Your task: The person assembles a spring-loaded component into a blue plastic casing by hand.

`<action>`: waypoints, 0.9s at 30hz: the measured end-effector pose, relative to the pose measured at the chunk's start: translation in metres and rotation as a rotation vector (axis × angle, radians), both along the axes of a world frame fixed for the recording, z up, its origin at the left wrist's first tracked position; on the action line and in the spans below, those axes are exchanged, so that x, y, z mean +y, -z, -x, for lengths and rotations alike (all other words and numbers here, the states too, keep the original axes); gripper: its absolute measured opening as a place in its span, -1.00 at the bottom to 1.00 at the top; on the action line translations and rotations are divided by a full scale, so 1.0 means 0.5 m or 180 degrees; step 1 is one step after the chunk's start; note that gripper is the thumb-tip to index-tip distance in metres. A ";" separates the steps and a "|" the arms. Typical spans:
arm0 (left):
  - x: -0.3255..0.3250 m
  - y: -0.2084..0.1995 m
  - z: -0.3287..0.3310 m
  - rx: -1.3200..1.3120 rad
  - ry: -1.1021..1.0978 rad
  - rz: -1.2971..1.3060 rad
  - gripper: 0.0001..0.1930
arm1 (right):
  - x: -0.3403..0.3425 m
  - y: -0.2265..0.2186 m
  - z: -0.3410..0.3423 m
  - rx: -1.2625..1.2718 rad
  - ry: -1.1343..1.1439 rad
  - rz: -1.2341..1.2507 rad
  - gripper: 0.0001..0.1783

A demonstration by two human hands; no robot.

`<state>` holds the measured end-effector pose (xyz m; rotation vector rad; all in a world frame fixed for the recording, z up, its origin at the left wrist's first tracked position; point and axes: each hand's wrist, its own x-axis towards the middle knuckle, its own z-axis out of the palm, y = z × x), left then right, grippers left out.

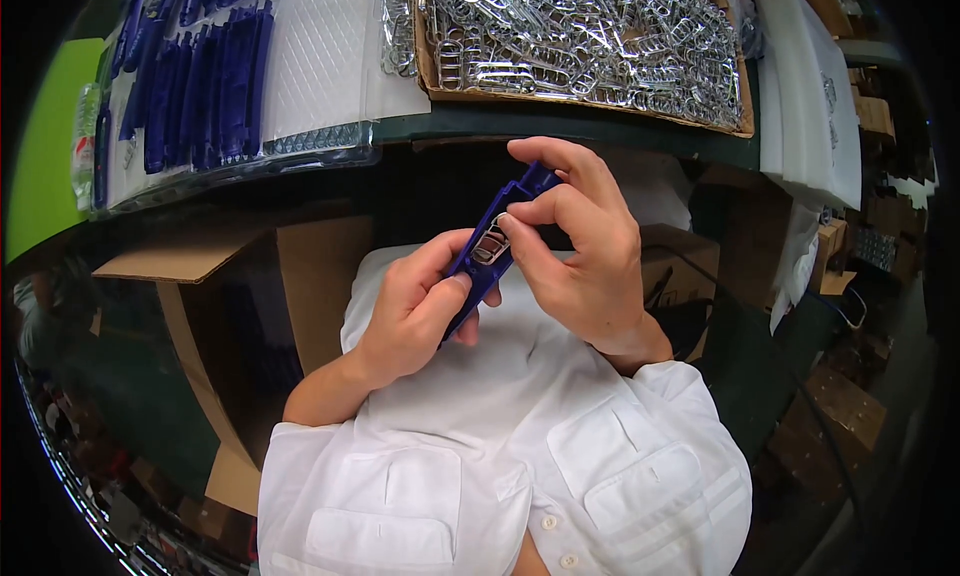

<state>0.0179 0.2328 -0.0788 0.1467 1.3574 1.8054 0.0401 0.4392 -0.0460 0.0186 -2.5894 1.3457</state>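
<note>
A long, narrow blue plastic part (463,316) is held slanting in front of my chest, its upper end toward the right. My left hand (415,301) is closed around its lower half, thumb on top. Near the middle of the part lies a small shiny metal clip (489,246) with a looped frame. My right hand (590,241) pinches at the upper edge of this clip with thumb and index finger, the other fingers curled near the part's upper end. The fingertips partly hide how the clip sits in the part.
Ahead, a cardboard box (745,101) full of similar metal clips stands on the bench. Left of it, a clear plastic tray (330,61) carries rows of blue parts (210,91). A plastic bottle (84,156) stands far left. An open carton (190,326) is below left; white foam sheets (815,96) stand right.
</note>
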 end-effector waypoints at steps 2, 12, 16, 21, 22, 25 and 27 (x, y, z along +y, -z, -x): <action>0.001 0.004 -0.002 -0.0002 -0.0046 0.0054 -0.54 | -0.003 0.013 -0.001 0.0024 -0.0001 -0.0017 -0.85; 0.012 0.019 0.002 0.0721 -0.0112 0.0389 -0.59 | -0.031 0.031 -0.003 0.0409 0.0510 -0.0118 -0.68; 0.012 0.027 -0.005 0.1139 -0.0257 0.0229 -0.62 | -0.016 0.021 -0.003 0.0179 0.0610 0.0183 -0.57; 0.027 0.025 0.004 0.1040 -0.0223 0.0276 -0.72 | 0.000 0.050 -0.006 -0.0527 0.0346 0.0645 -0.64; 0.033 0.020 0.009 0.0903 -0.0149 0.0397 -0.77 | 0.000 0.053 -0.007 -0.0535 0.0349 0.0652 -0.64; 0.045 0.021 0.010 0.0675 -0.0153 0.0569 -0.80 | -0.002 0.065 -0.011 -0.0384 0.0336 0.0512 -0.66; 0.050 0.022 0.009 0.0569 -0.0204 0.0616 -0.79 | 0.000 0.080 -0.011 -0.0066 0.0326 0.0542 -0.63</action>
